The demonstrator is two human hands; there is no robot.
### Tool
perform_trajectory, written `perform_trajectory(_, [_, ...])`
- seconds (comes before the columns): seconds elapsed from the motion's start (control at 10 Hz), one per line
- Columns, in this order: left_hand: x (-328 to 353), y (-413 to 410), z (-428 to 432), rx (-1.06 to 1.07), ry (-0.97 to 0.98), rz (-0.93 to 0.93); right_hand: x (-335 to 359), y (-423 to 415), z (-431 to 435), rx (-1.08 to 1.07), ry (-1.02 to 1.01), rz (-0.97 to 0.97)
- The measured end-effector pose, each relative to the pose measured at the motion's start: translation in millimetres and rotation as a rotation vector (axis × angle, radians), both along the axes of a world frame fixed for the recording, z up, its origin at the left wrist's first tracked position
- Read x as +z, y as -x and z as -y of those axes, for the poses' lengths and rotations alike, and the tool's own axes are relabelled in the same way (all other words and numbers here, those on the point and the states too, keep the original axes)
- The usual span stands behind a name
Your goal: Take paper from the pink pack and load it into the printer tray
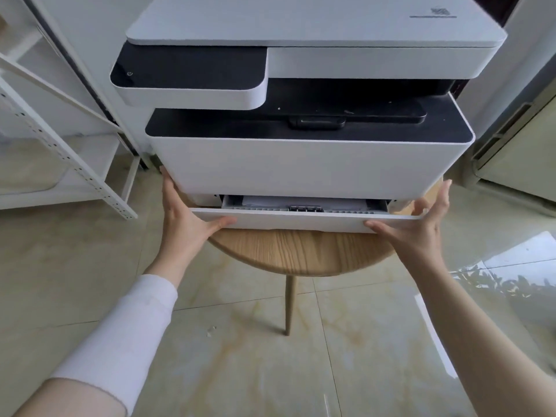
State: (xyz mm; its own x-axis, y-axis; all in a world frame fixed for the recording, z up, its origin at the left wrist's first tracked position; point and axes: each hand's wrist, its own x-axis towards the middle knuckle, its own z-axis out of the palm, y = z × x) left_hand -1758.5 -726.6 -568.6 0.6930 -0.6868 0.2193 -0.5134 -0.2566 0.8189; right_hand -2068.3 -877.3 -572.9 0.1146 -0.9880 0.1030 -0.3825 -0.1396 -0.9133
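Observation:
A white and black printer [307,164] stands on a round wooden table [301,251]. Its paper tray [301,221] at the bottom sticks out only a little, and white paper [340,203] shows in the narrow gap behind the tray front. My left hand [186,215] is spread against the tray's left end, thumb on the front panel, fingers up along the printer's corner. My right hand [421,218] rests the same way on the tray's right end. Both hands press flat on the tray front without wrapping around it. The pink pack is out of view.
A white metal shelf frame [60,139] stands to the left of the printer. A pale cabinet or appliance [520,164] sits at the right. The table's thin wooden leg [288,305] drops to a glossy tiled floor [240,356], where a small scrap lies.

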Motion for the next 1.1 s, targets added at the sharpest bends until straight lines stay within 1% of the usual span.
perform_trajectory(0.1, [0.5,-8.5,-1.8,-0.072,0.07,-0.08,-1.9,7.6,7.9,0.052,-0.009,0.03])
perform_trajectory(0.2, [-4.2,-17.1,-2.2,-0.108,0.092,-0.16,-6.6,11.2,15.3,0.052,-0.044,0.008])
perform_trajectory(0.3, [-9.3,-21.0,-3.8,-0.087,0.094,-0.169,-13.6,12.1,18.0,0.028,-0.049,0.039])
perform_trajectory(0.4, [-10.4,-18.7,1.5,-0.009,0.072,-0.129,-13.8,4.1,21.3,-0.048,-0.028,0.051])
perform_trajectory(0.5, [-10.1,-18.1,11.2,0.091,0.138,-0.186,-12.1,-9.9,28.6,-0.176,-0.015,0.113])
perform_trajectory(0.6, [-8.4,-17.9,17.5,0.132,0.165,-0.217,-14.5,-14.8,34.1,-0.212,-0.003,0.141])
perform_trajectory(0.8, [-3.2,-9.8,17.9,0.12,0.184,-0.23,-17.4,-13.6,33.4,-0.192,-0.02,0.165])
perform_trajectory(1.0, [-1.1,-8.1,14.5,0.095,0.116,-0.306,-11.4,-18.9,20.3,-0.194,-0.109,0.223])
perform_trajectory(1.1, [12.1,0.6,10.9,0.094,0.105,-0.39,-2.2,-20.5,4.5,-0.246,-0.235,0.243])
